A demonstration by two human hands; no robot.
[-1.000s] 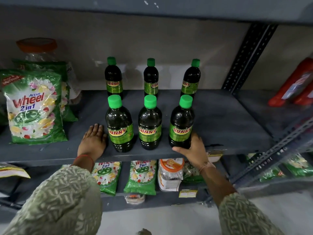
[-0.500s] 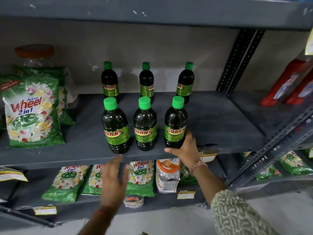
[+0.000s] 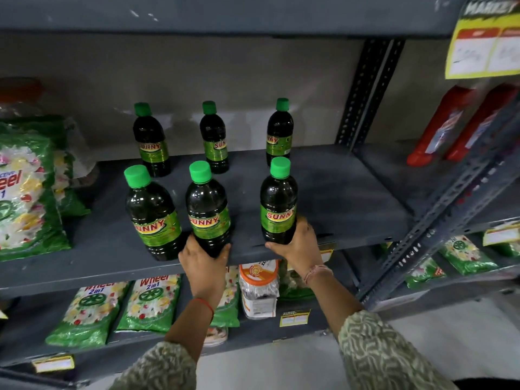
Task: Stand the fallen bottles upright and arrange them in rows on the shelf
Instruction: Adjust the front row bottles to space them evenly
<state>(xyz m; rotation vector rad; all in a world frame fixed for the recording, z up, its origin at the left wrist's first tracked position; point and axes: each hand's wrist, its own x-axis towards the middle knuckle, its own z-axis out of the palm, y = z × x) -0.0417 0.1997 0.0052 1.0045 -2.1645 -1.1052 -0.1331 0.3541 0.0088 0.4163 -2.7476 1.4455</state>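
Observation:
Several dark bottles with green caps and green SUNNY labels stand upright in two rows on the grey shelf (image 3: 337,198). The front row holds a left bottle (image 3: 153,218), a middle bottle (image 3: 208,212) and a right bottle (image 3: 278,204). The back row holds three more, left (image 3: 150,142), middle (image 3: 215,139) and right (image 3: 279,133). My left hand (image 3: 204,266) wraps the base of the front middle bottle. My right hand (image 3: 299,244) grips the base of the front right bottle.
Green Wheel detergent bags (image 3: 25,192) lean at the shelf's left end. Red bottles (image 3: 450,125) stand on the neighbouring shelf to the right. A slotted upright post (image 3: 368,91) divides the bays. More Wheel bags (image 3: 118,308) and a jar (image 3: 259,288) fill the lower shelf. A yellow price tag (image 3: 484,40) hangs above right.
My left hand left the shelf beside the front left bottle, dropped below the edge, then rose onto the front middle bottle. The front right bottle now stands farther from the middle one.

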